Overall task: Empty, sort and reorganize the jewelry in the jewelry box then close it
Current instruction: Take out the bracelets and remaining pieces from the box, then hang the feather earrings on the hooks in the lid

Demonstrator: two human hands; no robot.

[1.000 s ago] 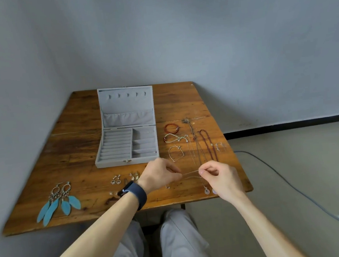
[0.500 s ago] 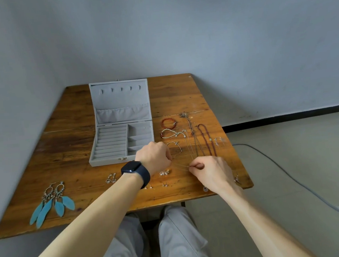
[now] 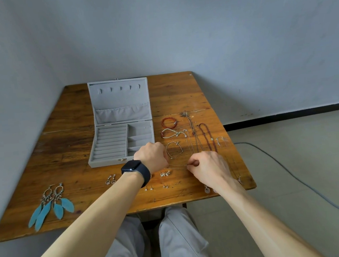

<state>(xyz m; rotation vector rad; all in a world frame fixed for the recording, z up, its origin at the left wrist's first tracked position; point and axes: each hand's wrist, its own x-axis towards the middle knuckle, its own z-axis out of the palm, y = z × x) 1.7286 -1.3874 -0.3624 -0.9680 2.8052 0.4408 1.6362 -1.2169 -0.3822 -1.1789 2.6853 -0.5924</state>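
Observation:
An open grey jewelry box [image 3: 112,145] stands on the wooden table [image 3: 68,157], its compartments bare. My left hand [image 3: 151,156], with a dark watch on the wrist, and my right hand [image 3: 209,169] pinch the two ends of a thin chain [image 3: 178,166] stretched between them, low over the table. To the right of the box lie a red bead bracelet [image 3: 169,122], two silver bracelets [image 3: 172,133], several thin necklaces and a dark red bead necklace [image 3: 207,137]. Small earrings [image 3: 110,179] lie near the front edge.
A pair of blue feather earrings [image 3: 50,204] lies at the table's front left. Grey walls meet behind the table. A grey cable [image 3: 287,171] runs across the floor on the right. My knees are under the table's front edge.
Both hands have moved away from me, toward the bracelets, and lowered, carrying the thin chain with them. The view has tilted slightly.

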